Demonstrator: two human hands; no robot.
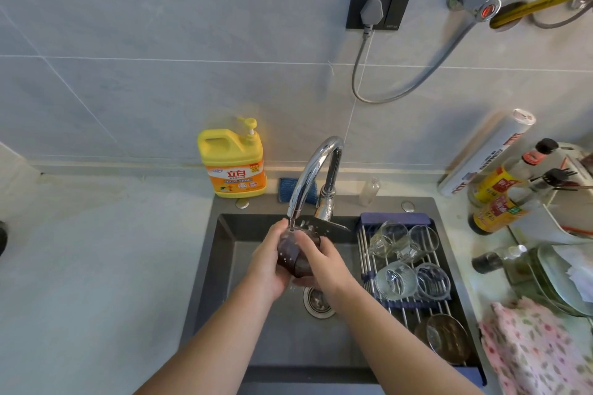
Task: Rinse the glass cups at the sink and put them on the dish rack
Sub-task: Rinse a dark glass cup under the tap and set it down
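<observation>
- We are curling our left hand's fingers around the dark glass cup.
- We are holding that cup under the faucet, above the sink.
- We are clasping its other side with our right hand, fingers wrapped on.
- Clear cups are lying on the dish rack.

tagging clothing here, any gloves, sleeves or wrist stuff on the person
No. The left hand and right hand are bare, without gloves; no sleeve reaches into view, and no watch, bracelet or ring shows.
</observation>
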